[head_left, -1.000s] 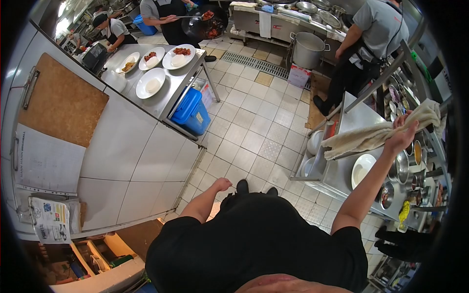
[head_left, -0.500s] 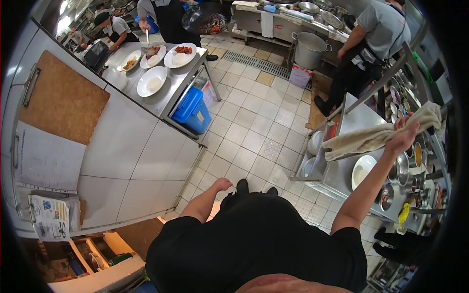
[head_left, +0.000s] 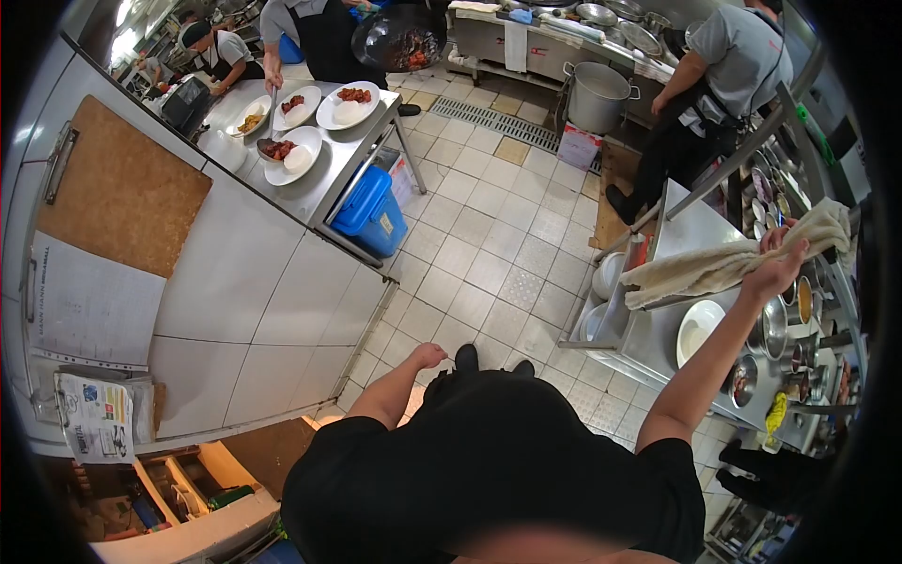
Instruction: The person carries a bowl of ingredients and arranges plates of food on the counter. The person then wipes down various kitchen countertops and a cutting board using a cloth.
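Observation:
My left hand (head_left: 430,355) hangs low in front of my body, over the floor near my shoes, its fingers curled in and nothing visible in them. Out to the right, my right hand (head_left: 778,268) is closed on a cream cloth (head_left: 700,273). The cloth is long and bunched, lying along the upper edge of a metal shelf unit. What lies under the cloth at my grip is hidden. Below the cloth, a white bowl (head_left: 699,331) stands on the steel counter, beside metal bowls (head_left: 742,376) of food.
On a steel table (head_left: 324,193), several white plates hold rice and food. A co-worker there holds a wok (head_left: 399,39) and a ladle (head_left: 272,132). A blue bin (head_left: 371,211) stands beneath. A large pot (head_left: 601,97) sits near another co-worker (head_left: 728,75). Clipboards (head_left: 122,183) hang at left.
The co-worker's ladle has moved from the rear plate to the nearest plate, where red-brown food now sits beside the rice. The wok has shifted slightly. My hands look unmoved.

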The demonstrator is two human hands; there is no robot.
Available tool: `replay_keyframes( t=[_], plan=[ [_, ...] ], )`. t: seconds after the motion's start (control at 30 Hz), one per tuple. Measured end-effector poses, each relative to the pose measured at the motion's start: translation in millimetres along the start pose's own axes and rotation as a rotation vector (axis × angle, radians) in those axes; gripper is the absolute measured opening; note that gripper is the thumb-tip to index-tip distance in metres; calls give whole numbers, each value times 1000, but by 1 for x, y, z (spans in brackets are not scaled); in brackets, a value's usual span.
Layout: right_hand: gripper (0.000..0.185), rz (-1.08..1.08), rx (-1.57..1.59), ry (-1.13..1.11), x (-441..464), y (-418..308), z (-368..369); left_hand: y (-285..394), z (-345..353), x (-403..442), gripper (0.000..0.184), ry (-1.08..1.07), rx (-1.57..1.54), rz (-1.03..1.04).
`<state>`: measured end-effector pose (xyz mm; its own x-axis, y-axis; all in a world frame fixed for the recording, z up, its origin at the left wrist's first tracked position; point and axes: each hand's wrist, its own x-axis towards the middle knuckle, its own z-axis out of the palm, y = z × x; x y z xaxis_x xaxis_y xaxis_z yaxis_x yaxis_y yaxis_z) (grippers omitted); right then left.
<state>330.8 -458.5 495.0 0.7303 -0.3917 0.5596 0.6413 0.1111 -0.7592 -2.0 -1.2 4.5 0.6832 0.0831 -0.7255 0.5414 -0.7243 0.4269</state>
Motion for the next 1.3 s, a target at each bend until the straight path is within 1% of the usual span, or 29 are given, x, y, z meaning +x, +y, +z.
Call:
replay_keyframes(
  t=[0.27,0.67,0.77,1.17,1.3],
  plan=[
    [44,13,21,3,-1,-2,2,-3,2,5,46,-2,35,19],
    [44,-4,-6,-9,-1,-2,2,2,-4,1,45,-15,26,4],
    [43,1,-1,-3,-1,-2,2,-9,4,13,45,-4,30,21],
    [44,-6,-14,-5,0,0,-1,-1,-2,6,42,-11,-33,11],
    [44,-3,-18,6,-1,-2,2,-4,-1,9,42,-8,-4,28]
  ],
)
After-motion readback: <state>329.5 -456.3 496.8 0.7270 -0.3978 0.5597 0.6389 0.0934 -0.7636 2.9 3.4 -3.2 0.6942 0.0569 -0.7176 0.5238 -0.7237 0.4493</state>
